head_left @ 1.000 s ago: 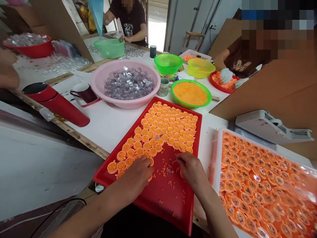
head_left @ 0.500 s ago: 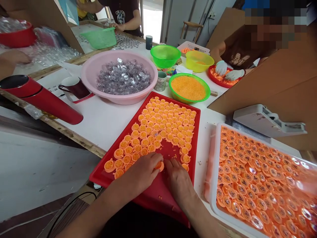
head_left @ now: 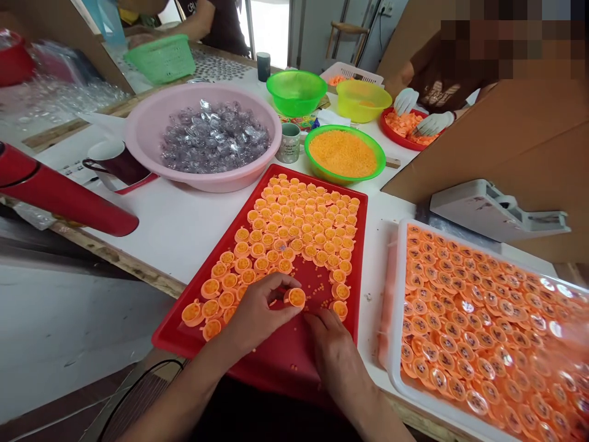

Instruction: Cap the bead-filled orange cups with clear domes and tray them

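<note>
Between the thumb and fingers of my left hand (head_left: 264,304) is a small orange toy cup (head_left: 295,298), its open top facing up with yellow-orange bits inside. Just right of it and lower, my right hand (head_left: 329,337) has its fingers bent together over the tray; what they hold, if anything, is hidden. Both hands are above a red tray (head_left: 271,362). Rows of similar filled toy cups on saucers (head_left: 294,215) cover its far part and left side. Loose yellow-orange bits (head_left: 317,285) lie scattered on the bare red patch.
A green bowl of yellow-orange bits (head_left: 343,153) and a pink basin of clear plastic pieces (head_left: 216,138) stand beyond the tray. To the right is a clear-lidded box of orange pieces (head_left: 478,331). A red flask (head_left: 69,196) lies left. A gloved co-worker handles orange pieces (head_left: 402,126).
My left hand has lifted slightly with the toy cup, which now shows plainly in its fingers. My right hand has shifted a little lower. The view has moved slightly.
</note>
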Motion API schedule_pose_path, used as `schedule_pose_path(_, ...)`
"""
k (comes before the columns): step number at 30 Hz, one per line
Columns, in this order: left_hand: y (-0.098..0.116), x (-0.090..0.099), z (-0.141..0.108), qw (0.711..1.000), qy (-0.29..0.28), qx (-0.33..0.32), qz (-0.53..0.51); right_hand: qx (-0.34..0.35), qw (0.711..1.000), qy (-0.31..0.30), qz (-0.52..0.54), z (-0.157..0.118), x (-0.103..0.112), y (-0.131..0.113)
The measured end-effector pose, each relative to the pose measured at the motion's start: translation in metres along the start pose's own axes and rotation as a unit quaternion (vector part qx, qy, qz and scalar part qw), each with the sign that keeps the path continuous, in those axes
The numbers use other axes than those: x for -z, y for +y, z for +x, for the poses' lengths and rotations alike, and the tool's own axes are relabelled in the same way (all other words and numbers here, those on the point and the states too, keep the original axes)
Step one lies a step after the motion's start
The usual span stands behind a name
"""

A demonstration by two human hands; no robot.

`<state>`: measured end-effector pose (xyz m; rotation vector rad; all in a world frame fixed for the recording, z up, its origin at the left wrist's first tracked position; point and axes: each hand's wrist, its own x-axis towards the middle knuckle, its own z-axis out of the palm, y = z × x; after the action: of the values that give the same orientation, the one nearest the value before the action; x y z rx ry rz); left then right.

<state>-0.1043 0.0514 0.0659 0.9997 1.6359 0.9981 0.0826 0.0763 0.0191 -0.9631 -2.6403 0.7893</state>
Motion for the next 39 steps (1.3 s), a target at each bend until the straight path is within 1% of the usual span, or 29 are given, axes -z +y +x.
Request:
schedule_pose_path(2, 0.002, 0.003, 0.001, 0.999, -0.022, 0.021, -0.037, -0.007, 0.999, 0.021, 0.029, -0.002, 0.001, 0.005)
schedule_pose_path(3, 0.002, 0.005, 0.001, 0.998, -0.027, 0.029, -0.055, -0.023, 0.997, 0.041, 0.056, -0.003, 0.002, 0.008)
schedule_pose_path(4, 0.002, 0.006, 0.001, 0.997, -0.028, 0.034, -0.07, -0.048, 0.992, 0.06, 0.096, -0.004, 0.003, 0.011)
schedule_pose_path(6, 0.001, 0.007, 0.0, 0.995, -0.024, 0.037, -0.09, -0.107, 0.973, 0.092, 0.185, -0.004, 0.007, 0.015)
schedule_pose_path(7, 0.001, 0.007, 0.0, 0.995, -0.021, 0.037, -0.094, -0.129, 0.963, 0.103, 0.212, -0.004, 0.009, 0.015)
schedule_pose_path(8, 0.0, 0.007, -0.001, 0.994, -0.019, 0.037, -0.097, -0.142, 0.96, 0.108, 0.215, -0.004, 0.012, 0.015)
schedule_pose_path(10, 0.0, 0.006, -0.002, 0.994, -0.014, 0.042, -0.104, -0.134, 0.973, 0.098, 0.164, -0.003, 0.017, 0.011)
schedule_pose_path(12, -0.001, 0.005, -0.002, 0.992, -0.01, 0.054, -0.113, -0.109, 0.988, 0.058, 0.093, -0.003, 0.018, 0.004)
schedule_pose_path(14, -0.003, 0.004, -0.003, 0.991, -0.012, 0.068, -0.116, -0.087, 0.995, 0.013, 0.049, -0.005, 0.015, -0.001)
schedule_pose_path(16, -0.005, 0.002, -0.004, 0.991, -0.018, 0.077, -0.112, -0.075, 0.997, -0.01, 0.019, -0.006, 0.008, -0.003)
schedule_pose_path(18, -0.007, 0.001, -0.005, 0.989, -0.02, 0.078, -0.123, -0.061, 0.998, -0.017, -0.015, -0.008, 0.002, -0.002)
schedule_pose_path(22, -0.005, -0.001, -0.007, 0.983, -0.027, 0.078, -0.167, -0.043, 0.995, -0.008, -0.084, -0.009, -0.006, 0.002)
schedule_pose_path(25, -0.002, 0.0, -0.008, 0.984, -0.03, 0.08, -0.154, -0.043, 0.997, -0.005, -0.063, -0.007, -0.006, 0.003)
schedule_pose_path(27, -0.001, -0.001, -0.009, 0.985, -0.03, 0.083, -0.145, -0.051, 0.998, 0.008, -0.044, -0.006, -0.007, 0.004)
schedule_pose_path(31, -0.001, -0.002, -0.009, 0.987, -0.034, 0.091, -0.127, -0.044, 0.998, 0.03, -0.046, -0.004, -0.01, 0.005)
schedule_pose_path(33, -0.002, -0.003, -0.008, 0.988, -0.03, 0.089, -0.12, -0.047, 0.998, 0.025, -0.042, -0.002, -0.01, 0.006)
schedule_pose_path(36, -0.006, -0.005, -0.006, 0.99, -0.026, 0.077, -0.117, -0.074, 0.997, 0.01, -0.013, -0.001, -0.008, 0.01)
schedule_pose_path(39, -0.009, -0.006, -0.005, 0.986, -0.037, 0.09, -0.136, -0.084, 0.995, -0.009, 0.055, -0.002, -0.004, 0.013)
